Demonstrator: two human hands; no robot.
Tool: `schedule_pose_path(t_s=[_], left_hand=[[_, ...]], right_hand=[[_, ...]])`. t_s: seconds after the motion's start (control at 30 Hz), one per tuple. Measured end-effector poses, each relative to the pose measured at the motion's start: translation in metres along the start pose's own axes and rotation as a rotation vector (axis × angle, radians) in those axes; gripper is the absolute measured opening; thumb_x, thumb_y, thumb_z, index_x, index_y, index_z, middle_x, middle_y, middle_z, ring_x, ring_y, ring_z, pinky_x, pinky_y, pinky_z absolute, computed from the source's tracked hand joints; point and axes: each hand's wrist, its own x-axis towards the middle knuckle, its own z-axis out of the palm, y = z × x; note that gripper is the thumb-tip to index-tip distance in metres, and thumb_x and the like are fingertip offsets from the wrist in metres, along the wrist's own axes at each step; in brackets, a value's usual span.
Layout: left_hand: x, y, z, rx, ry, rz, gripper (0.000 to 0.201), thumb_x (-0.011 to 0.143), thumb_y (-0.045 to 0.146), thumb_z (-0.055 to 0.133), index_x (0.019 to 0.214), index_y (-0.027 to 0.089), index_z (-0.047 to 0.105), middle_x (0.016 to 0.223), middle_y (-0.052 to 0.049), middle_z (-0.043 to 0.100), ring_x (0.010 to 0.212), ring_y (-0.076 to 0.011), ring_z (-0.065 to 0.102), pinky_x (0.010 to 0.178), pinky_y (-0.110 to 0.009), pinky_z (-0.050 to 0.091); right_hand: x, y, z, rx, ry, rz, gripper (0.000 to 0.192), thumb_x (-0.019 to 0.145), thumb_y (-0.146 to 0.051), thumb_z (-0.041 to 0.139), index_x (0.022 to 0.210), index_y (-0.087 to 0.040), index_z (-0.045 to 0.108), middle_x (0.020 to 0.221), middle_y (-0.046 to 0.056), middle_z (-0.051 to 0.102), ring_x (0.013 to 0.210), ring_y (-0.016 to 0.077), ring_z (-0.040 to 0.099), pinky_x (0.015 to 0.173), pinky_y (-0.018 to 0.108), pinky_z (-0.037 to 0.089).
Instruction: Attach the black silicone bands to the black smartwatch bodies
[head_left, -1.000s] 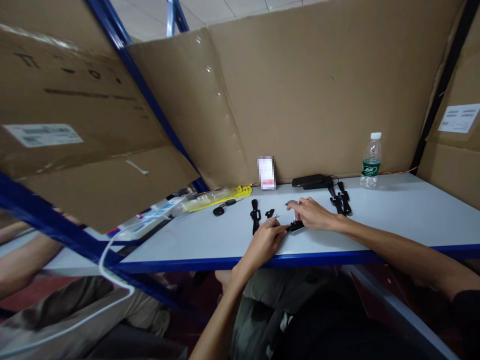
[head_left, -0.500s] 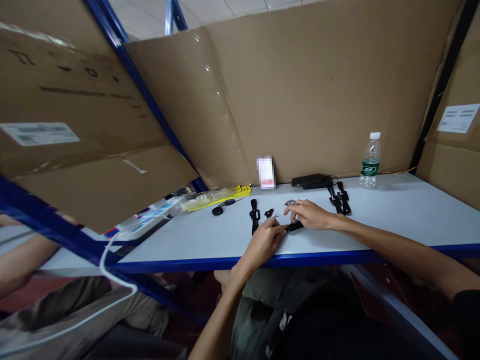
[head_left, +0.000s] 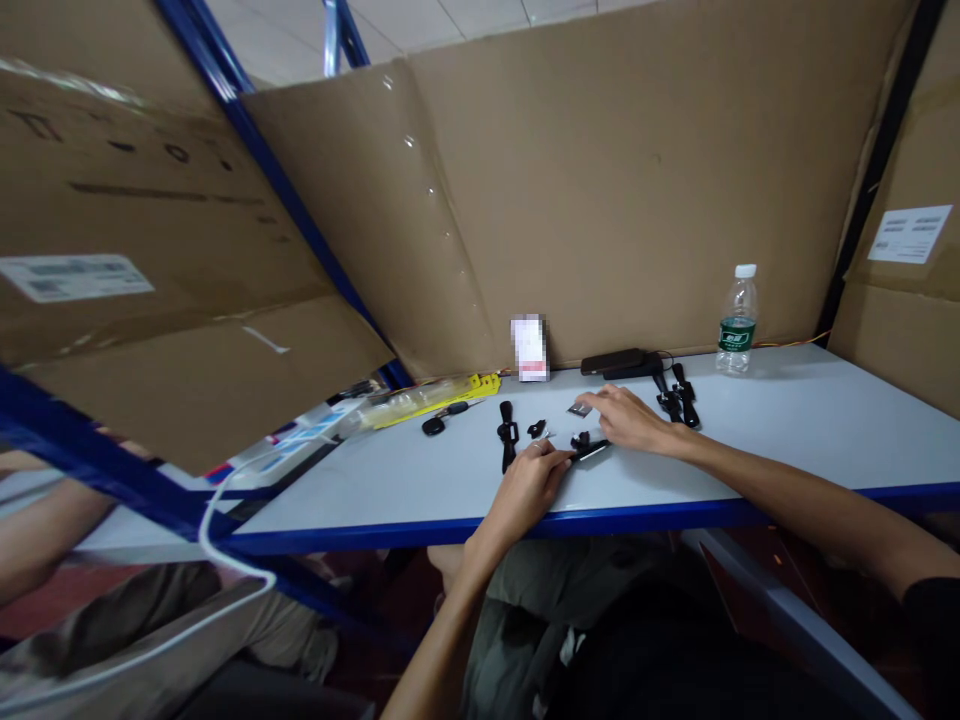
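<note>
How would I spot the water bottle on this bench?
Follow the pale table to its far right end, against the cardboard wall. The water bottle stands upright there, alone. It is the only clear thing, with a white cap and green label; its neighbours are small black parts.

We cannot make out what the small black part (head_left: 587, 447) between the left hand (head_left: 529, 482) and right hand (head_left: 628, 419) is — it is too small, and the fingertips cover part of it. The card (head_left: 529, 348) standing at the cardboard wall is blurred (nothing on it reads). The other person's arm (head_left: 34, 535) is cut off by the left edge — their hand stays out of sight.
</note>
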Motion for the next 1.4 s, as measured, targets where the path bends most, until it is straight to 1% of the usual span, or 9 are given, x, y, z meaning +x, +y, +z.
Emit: schedule_pose_path(t_s=[0.13, 0.3, 0.47, 0.57, 0.73, 0.87, 1.07, 1.23, 1.4], left_hand=[[0.0, 0.004, -0.002, 0.06, 0.0, -0.064, 0.021, 0.1, 0.024, 0.044, 0.1, 0.018, 0.064, 0.098, -0.009, 0.063, 0.089, -0.0229, 0.064, 0.081, -0.034, 0.05], [-0.001, 0.004, -0.002, 0.1, -0.017, -0.061, 0.013, 0.101, 0.024, 0.042, 0.098, 0.02, 0.054, 0.098, -0.009, 0.063, 0.092, -0.0244, 0.064, 0.079, -0.034, 0.049], [-0.001, 0.0, 0.002, 0.156, -0.014, -0.095, 0.018, 0.104, 0.022, 0.032, 0.096, 0.02, 0.048, 0.09, -0.009, 0.065, 0.084, -0.0251, 0.066, 0.073, -0.033, 0.047], [-0.001, 0.002, 0.001, 0.184, -0.06, -0.126, 0.017, 0.104, 0.021, 0.032, 0.099, 0.02, 0.048, 0.083, -0.008, 0.067, 0.078, -0.0249, 0.068, 0.067, -0.031, 0.044], [-0.002, 0.011, -0.004, 0.272, -0.09, -0.1, 0.016, 0.105, 0.023, 0.034, 0.103, 0.02, 0.05, 0.088, -0.008, 0.071, 0.08, -0.0252, 0.07, 0.065, -0.031, 0.04], [-0.003, 0.014, -0.004, 0.342, -0.07, -0.08, 0.019, 0.105, 0.023, 0.032, 0.103, 0.019, 0.05, 0.084, -0.008, 0.071, 0.077, -0.0254, 0.07, 0.062, -0.031, 0.037], [-0.002, 0.009, 0.001, 0.339, 0.072, -0.102, 0.017, 0.103, 0.022, 0.035, 0.101, 0.019, 0.052, 0.082, -0.009, 0.069, 0.077, -0.025, 0.068, 0.063, -0.03, 0.037], [-0.002, -0.008, -0.008, 0.226, 0.15, -0.276, 0.02, 0.103, 0.023, 0.033, 0.102, 0.02, 0.052, 0.071, -0.003, 0.066, 0.064, -0.0199, 0.063, 0.06, -0.027, 0.033], [-0.009, -0.039, -0.039, 0.314, 0.254, -0.564, 0.019, 0.101, 0.025, 0.039, 0.101, 0.021, 0.057, 0.074, -0.006, 0.068, 0.07, -0.0223, 0.064, 0.063, -0.027, 0.035]], right_hand=[[0.002, 0.009, -0.014, -0.092, 0.06, 0.059, 0.04, 0.088, -0.001, 0.047, 0.116, -0.016, 0.07, 0.111, 0.011, 0.073, 0.106, 0.0222, 0.06, 0.09, 0.032, 0.044], [0.006, 0.016, -0.032, -0.174, 0.08, 0.103, 0.035, 0.088, -0.003, 0.047, 0.103, -0.017, 0.075, 0.109, 0.009, 0.075, 0.105, 0.0225, 0.06, 0.09, 0.032, 0.043], [0.006, 0.037, -0.061, -0.3, 0.098, 0.388, 0.036, 0.092, -0.011, 0.045, 0.109, -0.019, 0.075, 0.11, 0.011, 0.076, 0.105, 0.0248, 0.065, 0.087, 0.032, 0.045], [0.001, 0.05, -0.072, -0.407, -0.045, 0.555, 0.037, 0.094, -0.015, 0.044, 0.115, -0.016, 0.074, 0.114, 0.018, 0.073, 0.105, 0.0292, 0.068, 0.085, 0.035, 0.046], [-0.004, 0.055, -0.065, -0.453, -0.382, 0.63, 0.038, 0.094, -0.022, 0.051, 0.122, -0.009, 0.071, 0.126, 0.024, 0.068, 0.115, 0.0341, 0.066, 0.084, 0.036, 0.05], [-0.002, 0.054, -0.056, -0.449, -0.457, 0.648, 0.04, 0.092, -0.027, 0.058, 0.123, -0.007, 0.071, 0.126, 0.025, 0.068, 0.115, 0.0361, 0.066, 0.085, 0.038, 0.051], [-0.002, 0.058, -0.055, -0.452, -0.472, 0.638, 0.04, 0.092, -0.026, 0.057, 0.124, -0.007, 0.071, 0.125, 0.025, 0.069, 0.115, 0.0347, 0.067, 0.085, 0.037, 0.051], [-0.002, 0.061, -0.05, -0.453, -0.456, 0.635, 0.039, 0.091, -0.025, 0.057, 0.124, -0.009, 0.072, 0.126, 0.025, 0.068, 0.113, 0.0342, 0.067, 0.086, 0.038, 0.051], [-0.001, 0.058, -0.049, -0.445, -0.463, 0.648, 0.039, 0.089, -0.023, 0.059, 0.122, -0.009, 0.073, 0.125, 0.025, 0.069, 0.113, 0.0343, 0.067, 0.086, 0.037, 0.051]])
